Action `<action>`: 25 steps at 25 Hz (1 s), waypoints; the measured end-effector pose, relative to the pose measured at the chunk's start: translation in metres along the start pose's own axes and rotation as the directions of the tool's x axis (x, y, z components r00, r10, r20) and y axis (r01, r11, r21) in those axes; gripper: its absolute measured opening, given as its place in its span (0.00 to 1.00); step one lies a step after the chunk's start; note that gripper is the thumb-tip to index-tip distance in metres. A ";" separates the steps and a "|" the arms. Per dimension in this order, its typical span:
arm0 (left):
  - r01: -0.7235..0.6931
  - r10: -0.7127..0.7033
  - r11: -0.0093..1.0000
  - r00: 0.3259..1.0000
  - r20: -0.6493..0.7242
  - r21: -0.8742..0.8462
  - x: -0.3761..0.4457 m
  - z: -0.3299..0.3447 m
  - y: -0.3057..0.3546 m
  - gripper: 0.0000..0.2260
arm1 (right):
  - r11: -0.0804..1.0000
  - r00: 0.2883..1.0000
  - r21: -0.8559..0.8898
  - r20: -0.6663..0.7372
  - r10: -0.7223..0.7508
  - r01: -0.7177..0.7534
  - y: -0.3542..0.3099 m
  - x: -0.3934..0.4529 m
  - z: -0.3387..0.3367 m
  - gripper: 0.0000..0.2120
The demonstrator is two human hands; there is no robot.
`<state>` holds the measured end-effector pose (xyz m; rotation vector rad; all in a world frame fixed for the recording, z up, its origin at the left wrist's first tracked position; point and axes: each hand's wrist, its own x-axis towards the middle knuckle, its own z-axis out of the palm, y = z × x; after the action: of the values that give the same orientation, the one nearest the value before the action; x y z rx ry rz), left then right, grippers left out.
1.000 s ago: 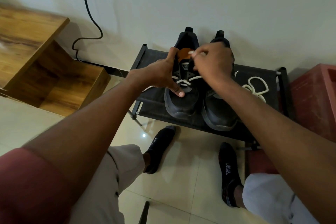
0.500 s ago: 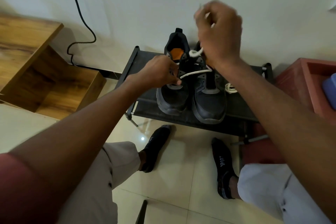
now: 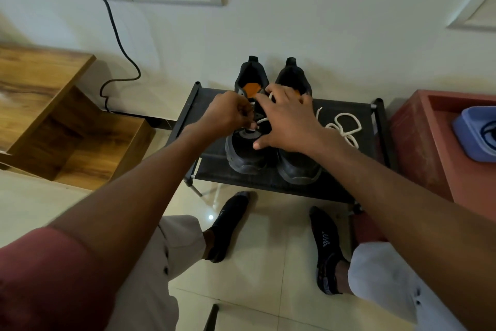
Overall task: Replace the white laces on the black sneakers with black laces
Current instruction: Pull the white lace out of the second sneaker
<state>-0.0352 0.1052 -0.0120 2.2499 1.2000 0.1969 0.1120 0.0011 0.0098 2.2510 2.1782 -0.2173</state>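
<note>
Both hands cover the lacing area of the left sneaker, so most of its eyelets and tongue are hidden; only its dark rounded toe, the heel tab and a patch of orange insole show. The right sneaker is likewise half hidden under the right hand and forearm, leaving its toe and heel in sight. Whether any lace is left in the right sneaker cannot be told. There are two black sneakers, side by side with toes toward the near edge of a low black rack that stands against the far wall. Two white laces can be counted: one white lace still in the left sneaker, seen only as short strands between the hands, and one loose white lace lying in coils on the rack just right of the shoes. The left hand has its fingers curled in a pinch on the lace at the left sneaker's eyelets. The right hand is spread, fingers extended over both shoes, thumb on the left sneaker's toe; a loop of lace shows by its fingertips, but whether it grips that loop cannot be told. Two black-socked feet rest on the tiled floor near the rack, and the right edge cuts off a blue container on a red surface.
</note>
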 end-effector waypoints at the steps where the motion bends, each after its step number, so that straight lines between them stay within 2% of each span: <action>1: -0.008 0.008 0.998 1.000 -0.004 0.055 0.001 0.001 0.001 0.08 | 1.000 1.000 -0.004 0.014 0.000 0.000 0.001 0.003 0.007 0.53; 5: -0.056 0.060 0.964 0.998 -0.008 0.260 0.001 0.003 0.002 0.07 | 0.999 0.999 0.038 -0.017 -0.034 0.035 0.009 0.010 0.022 0.58; 10: -0.031 0.050 0.955 0.997 -0.056 0.296 0.004 0.009 0.006 0.04 | 0.997 0.997 -0.018 -0.007 -0.079 0.079 0.016 0.014 0.027 0.56; 11: -0.010 0.024 0.970 0.998 -0.054 0.243 0.005 0.006 0.005 0.03 | 0.997 0.997 -0.021 -0.014 -0.069 0.069 0.017 0.014 0.028 0.57; 13: 0.065 -0.065 0.998 0.997 -0.050 0.012 0.005 -0.003 -0.001 0.03 | 0.999 0.998 -0.016 -0.031 -0.049 0.049 0.017 0.013 0.028 0.57; 15: 0.153 -0.163 0.965 0.986 -0.030 -0.213 -0.002 -0.008 -0.007 0.04 | 0.999 0.999 0.002 -0.023 -0.038 0.038 0.016 0.013 0.027 0.58; 17: 0.224 -0.238 0.915 0.971 -0.001 -0.335 -0.010 -0.010 -0.011 0.03 | 0.999 1.000 0.020 -0.019 -0.025 0.026 0.016 0.012 0.026 0.58; 19: 0.235 -0.260 0.887 0.966 -0.008 -0.398 -0.016 -0.013 -0.009 0.02 | 1.000 1.000 0.020 -0.008 -0.014 0.014 0.016 0.012 0.024 0.59; 20: 0.191 -0.217 0.921 0.975 -0.042 -0.340 -0.017 -0.015 -0.006 0.02 | 1.000 1.000 0.014 -0.004 -0.015 0.015 0.015 0.012 0.024 0.59; 22: 0.066 -0.070 0.996 0.995 -0.067 -0.059 -0.020 -0.016 0.002 0.09 | 1.000 1.000 0.007 -0.007 -0.015 0.015 0.013 0.015 0.024 0.60; 23: 0.029 -0.027 0.998 0.999 -0.040 0.058 -0.019 -0.015 0.006 0.13 | 1.000 1.000 0.010 -0.004 -0.015 0.015 0.011 0.016 0.024 0.61; 25: 0.018 -0.027 0.983 0.999 0.046 0.181 -0.009 -0.010 0.013 0.15 | 1.000 1.000 0.014 0.002 -0.012 0.012 0.011 0.017 0.026 0.62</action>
<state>-0.0351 0.0965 0.0041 2.3798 1.2611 0.0251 0.1206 0.0151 -0.0185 2.2439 2.1964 -0.2357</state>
